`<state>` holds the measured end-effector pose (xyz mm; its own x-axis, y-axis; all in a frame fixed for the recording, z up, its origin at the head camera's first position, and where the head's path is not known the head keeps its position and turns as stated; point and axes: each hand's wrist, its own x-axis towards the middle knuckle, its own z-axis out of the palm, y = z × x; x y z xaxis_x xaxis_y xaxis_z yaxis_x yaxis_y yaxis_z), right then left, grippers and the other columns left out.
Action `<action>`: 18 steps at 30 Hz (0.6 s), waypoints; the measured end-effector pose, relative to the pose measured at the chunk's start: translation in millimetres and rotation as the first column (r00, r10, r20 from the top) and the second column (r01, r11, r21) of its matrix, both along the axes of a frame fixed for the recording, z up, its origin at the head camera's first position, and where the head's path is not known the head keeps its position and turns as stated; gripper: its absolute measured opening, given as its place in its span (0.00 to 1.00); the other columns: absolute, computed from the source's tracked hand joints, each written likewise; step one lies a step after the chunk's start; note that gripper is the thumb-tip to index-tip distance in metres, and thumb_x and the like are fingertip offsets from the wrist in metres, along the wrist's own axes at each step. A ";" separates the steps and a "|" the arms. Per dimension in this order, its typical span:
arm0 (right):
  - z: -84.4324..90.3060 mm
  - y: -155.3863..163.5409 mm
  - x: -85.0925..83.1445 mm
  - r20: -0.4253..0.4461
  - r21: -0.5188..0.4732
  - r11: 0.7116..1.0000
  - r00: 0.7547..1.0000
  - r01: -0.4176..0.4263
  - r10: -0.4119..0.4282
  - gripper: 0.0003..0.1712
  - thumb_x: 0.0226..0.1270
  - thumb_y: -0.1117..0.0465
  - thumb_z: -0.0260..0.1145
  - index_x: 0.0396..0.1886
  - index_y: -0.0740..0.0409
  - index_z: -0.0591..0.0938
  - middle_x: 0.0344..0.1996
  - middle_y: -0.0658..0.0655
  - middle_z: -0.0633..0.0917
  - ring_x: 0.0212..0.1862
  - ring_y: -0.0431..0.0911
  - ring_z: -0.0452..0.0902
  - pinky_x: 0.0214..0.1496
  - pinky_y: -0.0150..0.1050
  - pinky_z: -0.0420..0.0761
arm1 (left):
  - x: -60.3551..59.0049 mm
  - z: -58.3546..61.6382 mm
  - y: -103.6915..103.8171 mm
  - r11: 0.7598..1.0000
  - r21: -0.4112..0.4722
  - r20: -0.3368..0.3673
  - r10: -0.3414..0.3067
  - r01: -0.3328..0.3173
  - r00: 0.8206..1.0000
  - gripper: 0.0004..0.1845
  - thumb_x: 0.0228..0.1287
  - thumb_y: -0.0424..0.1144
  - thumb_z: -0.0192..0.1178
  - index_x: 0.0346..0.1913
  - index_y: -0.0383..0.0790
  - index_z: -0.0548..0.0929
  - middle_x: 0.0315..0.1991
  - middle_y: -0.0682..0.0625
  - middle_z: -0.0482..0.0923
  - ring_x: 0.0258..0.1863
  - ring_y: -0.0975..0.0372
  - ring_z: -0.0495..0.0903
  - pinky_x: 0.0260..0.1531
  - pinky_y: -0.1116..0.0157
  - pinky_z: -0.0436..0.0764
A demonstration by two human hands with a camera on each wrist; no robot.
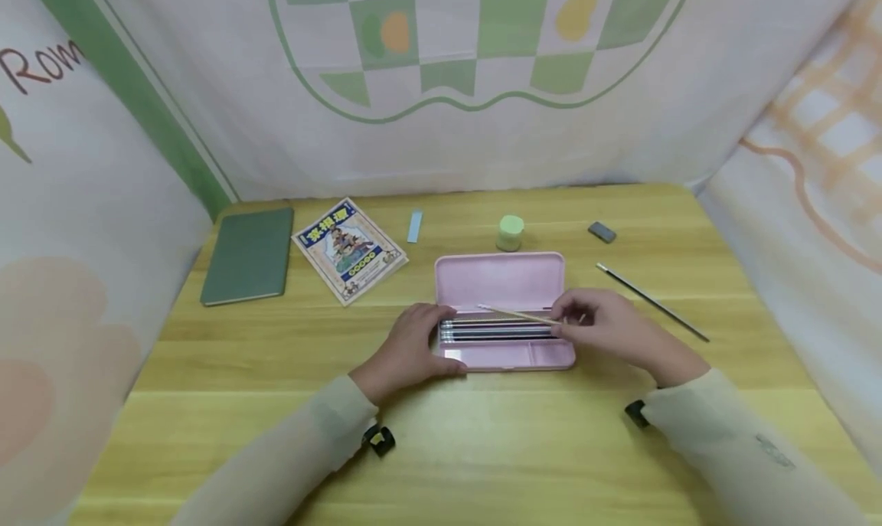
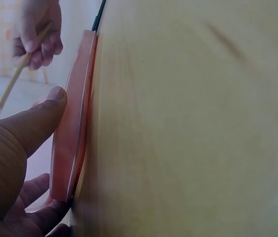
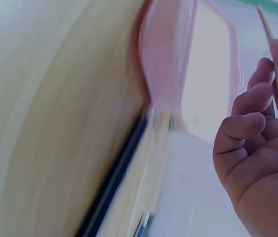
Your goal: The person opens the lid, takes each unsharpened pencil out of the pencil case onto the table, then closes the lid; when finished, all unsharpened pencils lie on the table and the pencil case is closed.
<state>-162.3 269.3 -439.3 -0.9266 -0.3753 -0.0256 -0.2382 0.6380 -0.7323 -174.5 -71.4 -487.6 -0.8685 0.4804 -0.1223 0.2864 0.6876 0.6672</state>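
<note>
Pale printed cloth (image 1: 441, 155) hangs behind and to both sides; below it, a wood-grain table (image 1: 482, 449). Pink pencil case (image 1: 499, 279) lies open near the middle, lid up on the far side, several pencils (image 1: 496, 333) lying side by side in its long compartment. Your left hand (image 1: 413, 350) grips the case's left end, thumb on the near wall, fingers spread wide from it and bent around the far part of that end. Your right hand (image 1: 606, 327), at the case's right side, pinches a yellow pencil (image 1: 517, 313) between thumb and fingers, no gap left, the pencil raised over the compartment, pale tip toward the left. One dark pencil (image 1: 651, 302) lies slantwise on the right. Far side, left to right: green notebook (image 1: 248, 254), illustrated booklet (image 1: 350, 250), light-blue strip (image 1: 414, 226), green-lidded jar (image 1: 511, 233), grey block (image 1: 602, 231).
</note>
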 end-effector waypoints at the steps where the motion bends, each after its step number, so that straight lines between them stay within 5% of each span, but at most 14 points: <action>1: 1.0 6.9 1.5 -0.012 0.006 1.000 1.000 0.026 -0.026 0.05 0.67 0.59 0.75 0.39 0.49 0.86 0.32 0.49 0.84 0.36 0.44 0.78 0.36 0.34 0.80 | -0.1 0.3 0.0 1.000 -0.001 0.001 -0.001 0.001 1.000 0.54 0.44 0.62 0.82 0.76 0.50 0.70 0.73 0.49 0.69 0.75 0.53 0.62 0.78 0.51 0.56; 11: -6.9 93.1 20.2 -0.034 -0.036 0.959 0.959 0.281 -0.282 0.12 0.73 0.57 0.71 0.47 0.60 0.83 0.36 0.51 0.86 0.38 0.39 0.81 0.36 0.30 0.82 | 0.9 1.3 0.6 1.000 0.007 0.007 0.004 -0.004 1.000 0.53 0.45 0.60 0.82 0.75 0.50 0.71 0.74 0.48 0.69 0.75 0.52 0.62 0.77 0.50 0.58; 18: -15.4 134.0 21.8 -0.016 0.102 0.908 0.913 0.407 -0.408 0.19 0.73 0.48 0.70 0.50 0.57 0.83 0.41 0.47 0.87 0.39 0.29 0.77 0.35 0.28 0.78 | 1.5 -1.8 0.4 1.000 0.022 0.006 0.009 -0.010 1.000 0.53 0.44 0.61 0.82 0.74 0.49 0.71 0.74 0.48 0.68 0.75 0.52 0.61 0.77 0.50 0.57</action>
<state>-140.5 403.2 -454.6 -0.9980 0.0399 -0.0488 0.0622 0.7493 -0.6593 -172.9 -71.0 -489.4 -0.8722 0.4748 -0.1174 0.2757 0.6755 0.6839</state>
